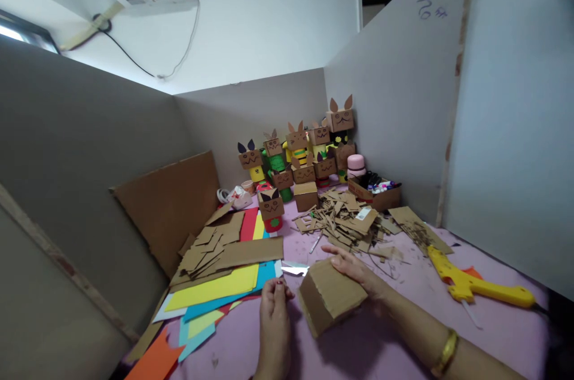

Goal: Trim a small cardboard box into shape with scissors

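Note:
My right hand (352,269) is wrapped over the top and far side of a small cardboard box (334,293), which is tilted above the table. To the left of the box, my left hand (274,314) is closed with its thumb pressed against curled fingers. Whatever it may hold is hidden, and it does not touch the box. Just behind the box lie silver scissors (293,270), with only the blades showing. Coloured paper sheets (210,290) in yellow, blue and orange spread to the left of my left hand.
Cardboard scraps (345,218) are heaped behind the box. Several cardboard animal figures (298,140) stand at the back, near a plain cardboard box (306,196) and a carton of pens (376,191). A yellow glue gun (479,284) lies right. Cut cardboard pieces (210,248) lie left. Partitions (399,99) enclose the table.

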Motion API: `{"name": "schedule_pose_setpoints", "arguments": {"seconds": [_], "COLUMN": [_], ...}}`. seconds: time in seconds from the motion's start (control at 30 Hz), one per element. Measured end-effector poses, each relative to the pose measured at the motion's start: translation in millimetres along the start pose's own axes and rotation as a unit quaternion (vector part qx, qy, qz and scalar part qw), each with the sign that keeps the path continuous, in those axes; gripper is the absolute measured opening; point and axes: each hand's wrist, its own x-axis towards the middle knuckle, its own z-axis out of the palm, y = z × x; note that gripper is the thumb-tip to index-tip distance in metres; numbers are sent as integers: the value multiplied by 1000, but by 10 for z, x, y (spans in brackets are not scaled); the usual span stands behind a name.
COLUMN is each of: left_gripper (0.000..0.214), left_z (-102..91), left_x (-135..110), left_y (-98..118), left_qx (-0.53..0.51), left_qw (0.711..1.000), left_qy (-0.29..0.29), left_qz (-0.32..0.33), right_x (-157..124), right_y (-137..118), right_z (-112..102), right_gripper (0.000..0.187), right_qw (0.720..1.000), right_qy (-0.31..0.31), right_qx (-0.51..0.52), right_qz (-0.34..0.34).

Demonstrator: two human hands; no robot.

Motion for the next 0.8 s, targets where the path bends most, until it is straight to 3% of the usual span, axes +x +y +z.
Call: {"name": "schedule_pose_setpoints", "arguments": {"seconds": [0.1,0.17,0.33,0.43,0.53,0.7,0.8], "left_gripper": [25,25,17,12,23,20,15], "left_z": [-156,-241,-211,-143,-101,-1,40], "left_x": [181,267,175,66,1,-83,-111], "left_y": [-89,-113,-20,41,48,9,-3], "left_qx": [19,42,171,250,329,441,475], "left_qw": [996,993,971,930,875,787,758], "left_qy": [87,104,10,-56,-97,-135,-138], "left_qz": [21,47,164,263,342,409,424], "right_x": [-15,-22,-9,15,37,30,3], "right_y": [-2,-8,-42,-53,-50,-64,-82], "right_z": [-6,-1,3,-46,-127,-205,-185], "right_gripper": [69,67,60,60,60,58,59], "right_qw": [1000,1000,999,998,996,991,990], "right_qy": [-11,-4,29,52,74,125,141], "right_qx": [11,16,19,26,34,38,25], "right_qz": [10,10,-15,-32,-32,-14,-7]}}
